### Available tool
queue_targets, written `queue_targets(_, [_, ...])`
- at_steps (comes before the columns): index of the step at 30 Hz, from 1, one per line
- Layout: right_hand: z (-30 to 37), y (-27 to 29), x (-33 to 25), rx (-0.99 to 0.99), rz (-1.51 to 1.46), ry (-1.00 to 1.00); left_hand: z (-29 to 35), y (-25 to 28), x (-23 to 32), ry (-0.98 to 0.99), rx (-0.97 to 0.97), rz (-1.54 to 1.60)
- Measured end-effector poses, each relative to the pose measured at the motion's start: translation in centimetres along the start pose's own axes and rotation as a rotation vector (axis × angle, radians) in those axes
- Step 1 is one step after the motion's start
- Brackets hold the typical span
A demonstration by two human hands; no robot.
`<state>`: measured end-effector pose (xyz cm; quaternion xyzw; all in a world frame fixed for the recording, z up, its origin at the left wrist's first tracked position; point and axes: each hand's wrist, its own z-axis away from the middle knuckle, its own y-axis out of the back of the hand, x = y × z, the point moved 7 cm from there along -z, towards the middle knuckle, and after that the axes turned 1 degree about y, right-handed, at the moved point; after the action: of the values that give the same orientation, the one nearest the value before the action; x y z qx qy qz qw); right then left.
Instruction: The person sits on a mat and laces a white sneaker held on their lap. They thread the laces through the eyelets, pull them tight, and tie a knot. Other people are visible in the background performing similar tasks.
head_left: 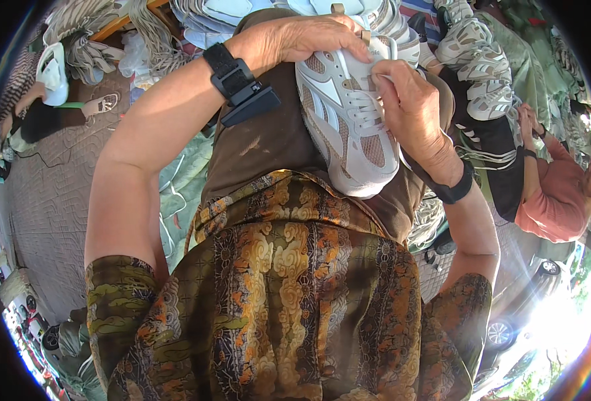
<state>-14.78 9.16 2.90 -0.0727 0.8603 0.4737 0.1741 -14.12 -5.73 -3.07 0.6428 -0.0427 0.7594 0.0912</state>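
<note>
Head view. The shoe (pixel 341 127), a white and beige lace-up trainer, rests on the lap of the brown trousers (pixel 262 127), toward the lap's right edge. Its toe cap (pixel 365 179) points at the wearer's body, beside the hem of the patterned shirt (pixel 302 287); its collar end faces away.

Left hand (pixel 322 39): reaches across the collar end, with the fingers grasping the shoe at the top of the tongue (pixel 357 67). Part of the grip is hidden behind the hand.

Right hand (pixel 410 100): thumb and forefinger are pinched together beside the upper eyelets. They appear to grasp a strand of the white laces (pixel 364 110); the exact contact is too small to confirm.

Handling (judgement): the shoe should be light. Expect a thick, fairly stiff sole and a softer upper of mesh and smooth panels that yields under pressure. The smooth panels may slip slightly; the mesh should offer more friction. The laces should be limp and need a fingertip pinch. To steady the shoe, take hold at the collar or along both sole edges; avoid squeezing the mesh.

Surroundings: further similar shoes (pixel 486 73) lie beyond the lap's right edge.
</note>
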Motion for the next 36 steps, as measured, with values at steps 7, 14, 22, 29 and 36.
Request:
queue_targets(7, [-0.9,1.9,-3.3,0.0,0.343,0.243,1.2,0.8,0.6,-0.517,-0.098,-0.268])
queue_targets(14, [-1.0,-0.1,-2.9,-0.081,0.373,0.418,1.0,0.8,-0.2,-0.224,0.006,-0.064])
queue_targets(22, [0.2,-0.5,-9.1,-0.147,0.251,0.578,0.3,-0.1,-0.1,-0.063,0.114,-0.014])
queue_targets(29, [2.8,-1.9,-16.1,-0.344,-0.092,0.653,4.8,0.0,4.0,-0.338,0.605,-0.282])
queue_targets(36, [2.7,5.2,-2.5,0.063,-0.041,-0.05,9.5,-3.8,0.8,-0.094,0.502,-0.271])
